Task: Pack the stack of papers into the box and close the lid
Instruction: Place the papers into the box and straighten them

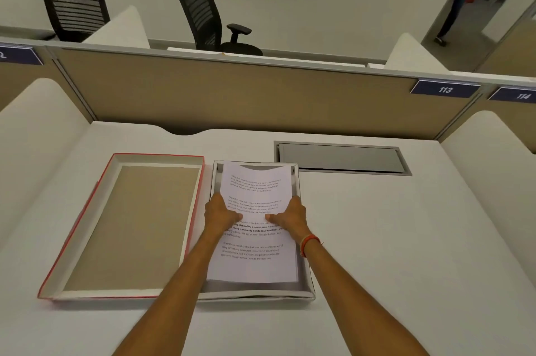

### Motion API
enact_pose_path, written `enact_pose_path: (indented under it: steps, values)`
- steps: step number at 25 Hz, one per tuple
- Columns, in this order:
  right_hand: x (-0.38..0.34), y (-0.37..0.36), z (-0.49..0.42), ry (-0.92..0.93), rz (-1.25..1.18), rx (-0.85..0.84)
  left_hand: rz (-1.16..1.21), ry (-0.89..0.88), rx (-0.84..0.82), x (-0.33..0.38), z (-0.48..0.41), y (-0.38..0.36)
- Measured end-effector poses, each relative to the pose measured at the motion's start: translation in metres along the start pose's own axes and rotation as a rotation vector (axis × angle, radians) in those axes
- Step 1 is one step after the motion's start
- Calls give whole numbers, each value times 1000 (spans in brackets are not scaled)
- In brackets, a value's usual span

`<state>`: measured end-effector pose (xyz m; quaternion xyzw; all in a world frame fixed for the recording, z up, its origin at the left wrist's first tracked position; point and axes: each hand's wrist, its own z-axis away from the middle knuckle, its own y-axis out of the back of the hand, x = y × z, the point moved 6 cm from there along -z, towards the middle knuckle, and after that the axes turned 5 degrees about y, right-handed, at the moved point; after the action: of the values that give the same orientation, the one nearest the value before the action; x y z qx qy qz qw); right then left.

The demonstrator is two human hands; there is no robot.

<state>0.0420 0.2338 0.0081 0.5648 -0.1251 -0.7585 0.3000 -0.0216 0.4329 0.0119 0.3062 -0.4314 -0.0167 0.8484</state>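
A stack of white printed papers [256,181] hangs over the open white box [306,293] on the desk, its far edge curling above the box's back rim. My left hand [219,213] grips the stack's left edge, thumb on top. My right hand [290,218] grips the right edge the same way. The red-edged lid [124,225] lies upside down just left of the box, its brown inside facing up.
A grey metal cable hatch [342,157] is set into the desk behind and right of the box. Tan partition panels [232,94] and white side dividers enclose the desk. Two black office chairs [203,13] stand beyond the partition.
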Motion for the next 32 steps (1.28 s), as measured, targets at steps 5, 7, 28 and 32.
enact_pose_path:
  steps: [5,7,28,32]
  values:
    - [8,-9,-15,-20,-30,-40,29,30,3,-11,-13,-8]
    - [13,-11,-18,-32,-33,-39,36,36,-3,-14,-16,-10]
    - [31,-18,-26,-112,-45,-105,77,37,-12,-33,-26,-24]
    - [33,-18,-26,-115,-41,-89,76,57,-24,-36,-26,-24]
